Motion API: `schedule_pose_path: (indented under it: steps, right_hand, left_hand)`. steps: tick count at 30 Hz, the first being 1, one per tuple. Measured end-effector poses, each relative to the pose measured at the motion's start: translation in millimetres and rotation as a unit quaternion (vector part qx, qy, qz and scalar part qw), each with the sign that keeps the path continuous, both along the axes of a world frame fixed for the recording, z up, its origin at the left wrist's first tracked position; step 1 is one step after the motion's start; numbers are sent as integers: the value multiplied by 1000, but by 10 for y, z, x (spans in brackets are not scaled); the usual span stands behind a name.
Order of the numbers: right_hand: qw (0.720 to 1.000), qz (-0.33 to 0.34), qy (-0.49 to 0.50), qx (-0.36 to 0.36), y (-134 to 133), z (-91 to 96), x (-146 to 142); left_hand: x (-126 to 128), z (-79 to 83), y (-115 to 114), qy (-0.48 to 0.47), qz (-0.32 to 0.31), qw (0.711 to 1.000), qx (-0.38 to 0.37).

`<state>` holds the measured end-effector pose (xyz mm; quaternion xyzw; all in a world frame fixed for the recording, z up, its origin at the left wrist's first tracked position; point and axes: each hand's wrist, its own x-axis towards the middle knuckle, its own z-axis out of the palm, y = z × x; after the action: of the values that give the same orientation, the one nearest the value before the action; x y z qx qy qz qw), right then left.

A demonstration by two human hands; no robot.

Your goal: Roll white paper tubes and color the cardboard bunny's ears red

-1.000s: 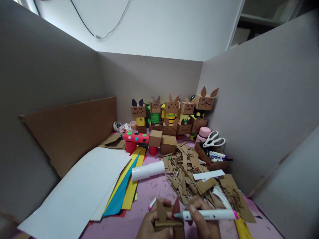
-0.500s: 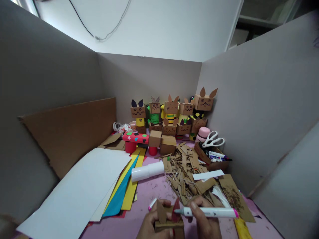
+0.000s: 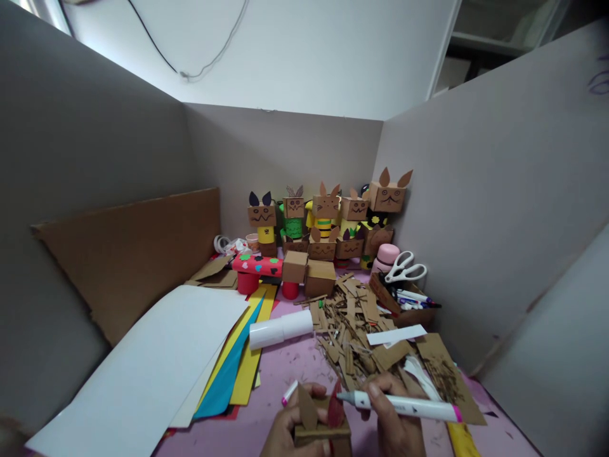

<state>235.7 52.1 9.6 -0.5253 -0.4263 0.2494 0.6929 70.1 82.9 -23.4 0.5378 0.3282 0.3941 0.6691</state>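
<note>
Between our fingers, low in the view, sits a small cardboard box with two pointed ears standing up from it. By our judgement the colouring is partway along: the red ear, nearest the right fingertips, looks covered on the side we see, while the brown ear, beside the left fingers, is bare cardboard. We cannot see whether the box has a face drawn on it. Our left hand grips the box, fingers curled round its far side, thumb across the near one. Our right hand pinches a white marker like a pen, barrel almost level, grey nib pointing left at the red ear's edge; we cannot tell whether it touches. Just beyond the left fingertips is a white-and-pink cap, perhaps the marker's. Farther past the fingers lie cardboard scraps and, behind them, box-headed figures with ears and drawn faces.
</note>
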Motion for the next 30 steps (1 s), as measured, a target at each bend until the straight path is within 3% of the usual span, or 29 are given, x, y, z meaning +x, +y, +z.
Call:
schedule_pose_path:
  steps: [9, 16, 21, 27, 30]
  right_hand:
    - [997, -57, -54, -1, 26, -6, 65]
    - [998, -16, -53, 6, 16, 7, 44]
    - [998, -43, -45, 5, 25, -67, 65]
    - [998, 59, 8, 1, 4, -135, 16]
    - [999, 46, 8, -6, 5, -85, 20]
  left_hand:
    - [-5, -33, 11, -24, -26, 999, 8]
    - [-15, 53, -21, -6, -24, 1000, -1]
    - [-20, 104, -39, 5, -25, 1000, -16]
    - [-31, 154, -54, -6, -22, 1000, -16]
    - [-24, 139, -57, -6, -13, 1000, -12]
